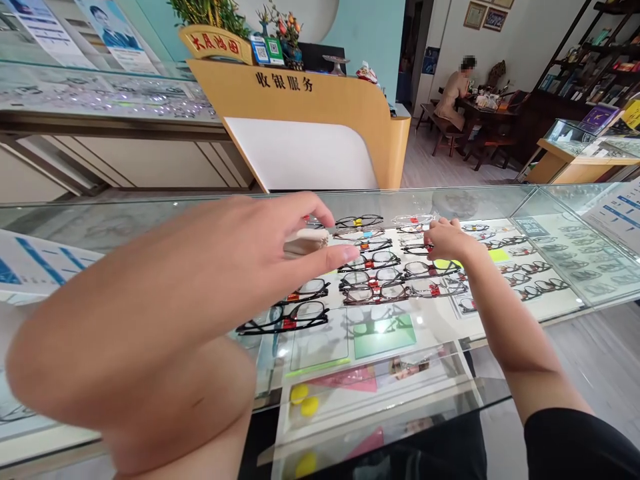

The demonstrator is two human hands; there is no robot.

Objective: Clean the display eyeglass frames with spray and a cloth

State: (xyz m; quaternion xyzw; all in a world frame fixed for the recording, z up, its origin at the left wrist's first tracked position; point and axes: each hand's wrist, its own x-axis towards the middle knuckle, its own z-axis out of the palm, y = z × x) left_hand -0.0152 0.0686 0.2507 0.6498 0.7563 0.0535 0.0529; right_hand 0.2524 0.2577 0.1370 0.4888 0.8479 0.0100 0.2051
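Glossy clear glass counter (500, 200), smooth matt wood-look desk (320, 100)

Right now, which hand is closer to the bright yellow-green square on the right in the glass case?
The right hand: it is just left of the yellow-green square. The left hand is much farther off to the left.
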